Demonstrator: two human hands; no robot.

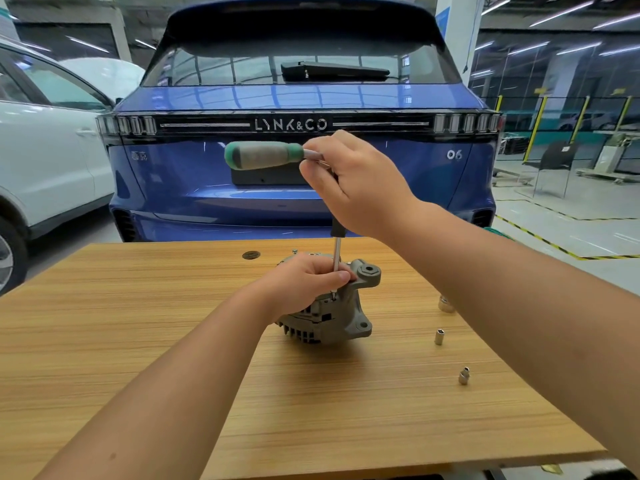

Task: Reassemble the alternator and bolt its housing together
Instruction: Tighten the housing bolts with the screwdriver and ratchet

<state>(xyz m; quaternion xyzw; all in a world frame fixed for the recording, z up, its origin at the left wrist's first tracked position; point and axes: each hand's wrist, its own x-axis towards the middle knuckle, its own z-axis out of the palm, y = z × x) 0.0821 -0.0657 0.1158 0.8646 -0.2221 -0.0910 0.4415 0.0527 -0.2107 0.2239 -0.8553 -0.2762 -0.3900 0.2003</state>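
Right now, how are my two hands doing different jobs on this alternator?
The left hand sits low, gripping the alternator on the table and pinching the tool's shaft near the tip. The right hand is raised high, gripping the ratchet at its head. Both grip the same tool assembly.

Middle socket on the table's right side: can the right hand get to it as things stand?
Probably not at once: the right hand grips the ratchet above the alternator. The middle socket itself stands unobstructed.

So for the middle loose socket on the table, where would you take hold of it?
Pinch the middle socket by its round sides, coming from above. It stands upright with its opening up on the wooden table, apart from the other sockets, so its wall is free all round.
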